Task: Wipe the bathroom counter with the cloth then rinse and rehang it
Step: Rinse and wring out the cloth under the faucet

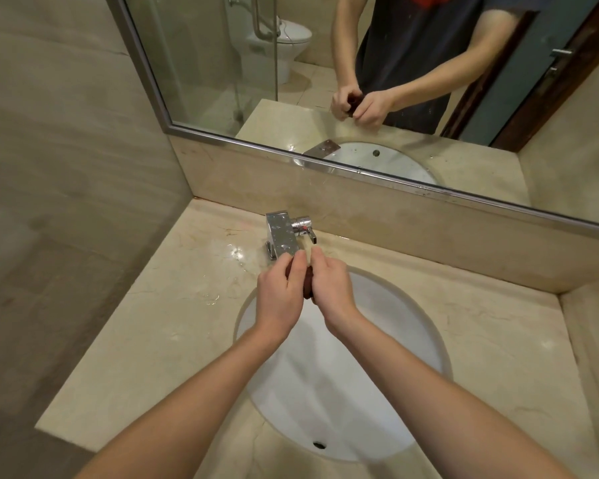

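**Grip.** Your left hand [279, 295] and right hand [331, 288] close on the cloth [308, 285] from either side. The fingers of both hands are curled round it and the fingertips meet at the far end.

**Cloth.** It is dark brown and bunched into a tight bundle. Only a narrow strip shows between your palms. The visible strip has its long axis front to back, from your wrists toward the faucet [283, 236]. Its far end lies just in front of the spout tip. You cannot tell how much of it lies under the hands.

**Position.** The bundle is held over the rear rim of the sink [395, 340], which is a white oval bowl set into the counter [146, 326].

**Edges.**
- The faucet lever [308, 233] points right, just beyond your right fingertips.
- The backsplash [429, 233] rises directly behind the faucet, with the mirror frame [360, 172] above it.
- The wall [66, 167] bounds the counter on the left.
- A raised ledge [592, 340] bounds it on the right.

**Room.** The counter runs wide on both sides of the bowl. Its surface is wet and glossy left of the faucet.
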